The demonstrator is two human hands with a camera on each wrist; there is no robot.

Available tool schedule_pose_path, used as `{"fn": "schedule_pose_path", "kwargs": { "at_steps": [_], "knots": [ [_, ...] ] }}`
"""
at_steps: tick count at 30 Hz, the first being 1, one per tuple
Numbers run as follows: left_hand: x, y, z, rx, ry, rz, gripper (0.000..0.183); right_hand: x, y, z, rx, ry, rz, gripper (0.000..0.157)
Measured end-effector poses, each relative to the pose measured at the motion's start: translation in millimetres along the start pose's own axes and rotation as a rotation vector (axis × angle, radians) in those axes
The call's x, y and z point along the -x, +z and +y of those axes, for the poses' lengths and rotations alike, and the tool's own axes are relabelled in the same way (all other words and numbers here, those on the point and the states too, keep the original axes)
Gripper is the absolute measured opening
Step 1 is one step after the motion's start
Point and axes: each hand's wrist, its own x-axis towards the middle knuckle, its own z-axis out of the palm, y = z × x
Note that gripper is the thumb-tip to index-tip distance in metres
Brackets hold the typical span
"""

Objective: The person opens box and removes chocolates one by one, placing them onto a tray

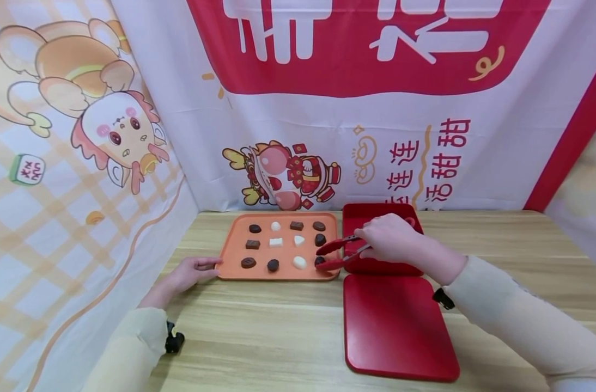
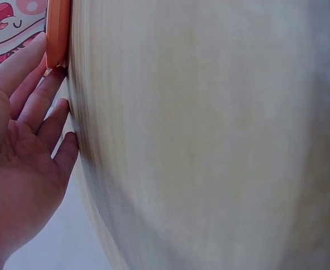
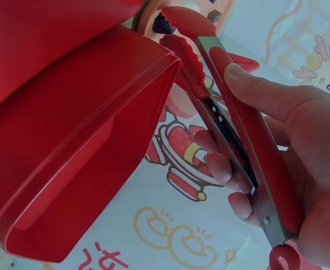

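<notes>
My right hand (image 1: 391,237) grips a pair of red-tipped tongs (image 3: 255,129), reaching across the red box. The tong tips are spread apart over the right end of an orange tray (image 1: 234,228). A dark round chocolate (image 1: 320,261) sits by the nearer tip; whether the tips touch it I cannot tell. Several chocolates, brown, dark and white, lie in rows on the tray, among them a white oval one (image 1: 299,263). At the tray's near left corner, the extended fingers of my left hand (image 1: 195,272) touch the rim. In the left wrist view that hand (image 2: 27,146) holds nothing else.
A deep red box (image 1: 349,218) stands right against the tray. In front of it a flat red lid (image 1: 398,326) lies on the wooden table (image 1: 259,332). Printed cloth (image 1: 288,130) hangs behind the table and along its left side.
</notes>
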Motion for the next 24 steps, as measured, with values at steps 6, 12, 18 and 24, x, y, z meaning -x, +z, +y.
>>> {"fn": "schedule_pose_path", "kwargs": {
  "at_steps": [6, 12, 18, 24],
  "knots": [
    [0.7, 0.2, 1.5, 0.0, -0.008, 0.001, 0.048, 5, 0.4, 4, -0.03, 0.006, 0.025, 0.039],
    [1.8, 0.4, 1.9, -0.011, 0.006, 0.001, 0.047, 16, 1.1, 9, -0.065, 0.027, 0.062, 0.044],
    [2.2, 2.3, 2.1, -0.012, 0.005, 0.003, 0.046, 33, 3.0, 16, -0.088, 0.061, 0.124, 0.05],
    [1.5, 1.2, 3.2, -0.019, 0.011, 0.0, 0.046, 60, 3.2, 25, -0.136, 0.112, 0.194, 0.054]
  ]
}}
